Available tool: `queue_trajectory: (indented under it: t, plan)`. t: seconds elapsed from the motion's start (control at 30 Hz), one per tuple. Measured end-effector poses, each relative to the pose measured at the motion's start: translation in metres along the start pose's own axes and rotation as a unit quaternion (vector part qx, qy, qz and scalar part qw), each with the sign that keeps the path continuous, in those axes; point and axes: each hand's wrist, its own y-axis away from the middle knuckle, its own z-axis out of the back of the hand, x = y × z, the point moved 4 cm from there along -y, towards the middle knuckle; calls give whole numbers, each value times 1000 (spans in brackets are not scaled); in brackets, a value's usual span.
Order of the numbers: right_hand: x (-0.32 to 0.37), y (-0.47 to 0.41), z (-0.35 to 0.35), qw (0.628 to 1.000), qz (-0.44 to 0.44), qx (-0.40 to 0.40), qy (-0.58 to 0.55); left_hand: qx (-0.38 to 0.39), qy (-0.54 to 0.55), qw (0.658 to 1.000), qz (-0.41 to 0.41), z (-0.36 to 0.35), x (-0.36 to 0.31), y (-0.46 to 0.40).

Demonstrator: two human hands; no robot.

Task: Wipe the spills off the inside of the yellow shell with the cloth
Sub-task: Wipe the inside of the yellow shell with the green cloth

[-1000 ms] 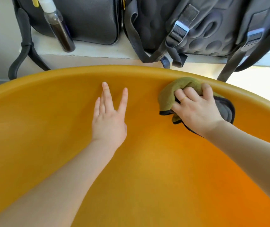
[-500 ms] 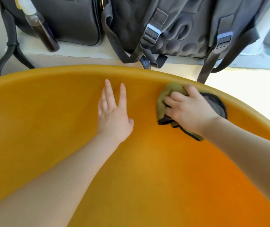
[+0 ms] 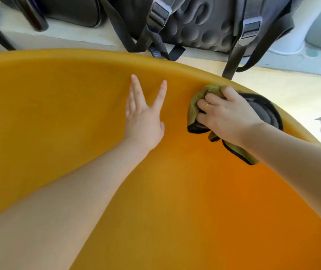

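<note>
The yellow shell (image 3: 58,117) fills most of the view, its curved rim running along the top and down the right. My left hand (image 3: 144,115) lies flat on the inner wall just below the rim, fingers straight and spread. My right hand (image 3: 227,115) grips a bunched olive-green cloth with a dark grey underside (image 3: 194,106) and holds it against the inner wall close to the rim, to the right of my left hand. No spills are visible on the yellow surface.
Beyond the rim, a dark grey backpack (image 3: 200,22) with hanging straps and a black bag (image 3: 74,8) sit on a pale ledge. A dark bottle (image 3: 37,20) stands at the upper left. Pale floor shows at the right.
The view has shifted right, so the bags and bottle slid left. My right hand with the cloth has stayed near the rim, shifting slightly. My left hand's fingers have spread wider.
</note>
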Motion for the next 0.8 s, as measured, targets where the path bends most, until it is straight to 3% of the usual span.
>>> queue_trajectory:
  t: [0.13,0.27,0.53,0.63,0.7,0.8]
  plan:
    - [-7,7,1,999,11,36,-24,37,-3,998,44,-5,-4,1]
    - [-15,55,-2,986,43,135,-89,59,-12,996,64,-4,-21,1]
    - [38,173,-14,900,51,368,-228,89,-3,996,31,-11,-68,15]
    - [54,191,-15,876,66,416,-236,107,-11,994,-4,-18,-77,28]
    - [52,189,-15,895,63,393,-202,115,-22,993,-23,-25,-76,38]
    - [22,162,-8,960,-21,261,-101,123,-43,990,-45,-35,-74,49]
